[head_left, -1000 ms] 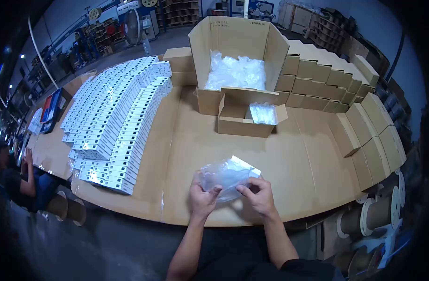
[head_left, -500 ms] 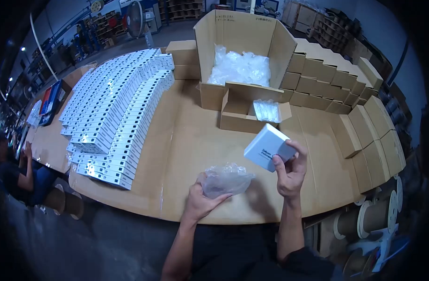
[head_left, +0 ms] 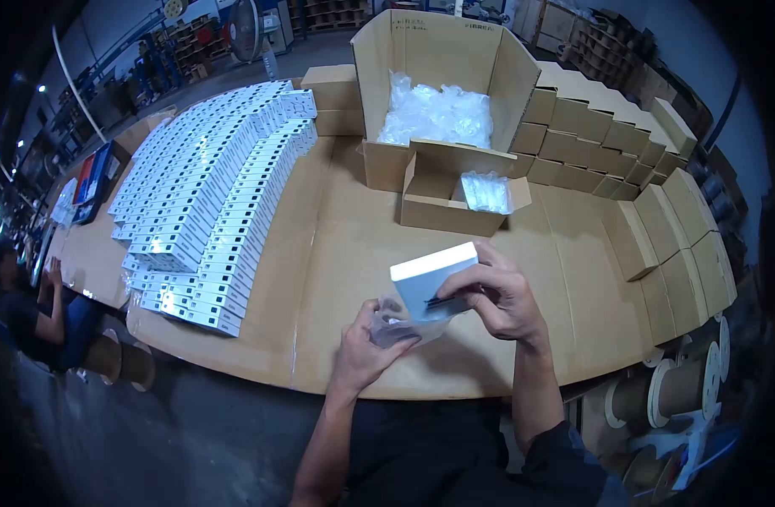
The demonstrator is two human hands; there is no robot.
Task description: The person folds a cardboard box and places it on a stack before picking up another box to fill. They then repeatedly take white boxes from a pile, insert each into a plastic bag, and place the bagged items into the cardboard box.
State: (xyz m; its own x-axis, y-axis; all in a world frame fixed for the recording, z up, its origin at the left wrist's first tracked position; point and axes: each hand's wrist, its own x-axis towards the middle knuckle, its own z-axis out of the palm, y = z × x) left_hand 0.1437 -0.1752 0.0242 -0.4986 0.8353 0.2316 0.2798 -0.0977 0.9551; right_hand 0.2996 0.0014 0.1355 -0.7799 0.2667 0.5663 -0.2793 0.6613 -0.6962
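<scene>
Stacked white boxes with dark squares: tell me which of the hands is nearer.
Left. The left hand, holding a clear plastic bag, is to the right of the stacked boxes; the right hand, gripping a flat white box, is farther right.

1 fan (head_left: pixel 244 32) stands beyond the brown table (head_left: pixel 337 253).

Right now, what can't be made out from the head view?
All in the head view:
- White box: printing mostly covered by the right hand's fingers.
- Plastic bag: opening partly hidden by the white box and the left hand.
- Small open carton: floor hidden by its front wall.
- Stacked white boxes: label text too small.
</scene>
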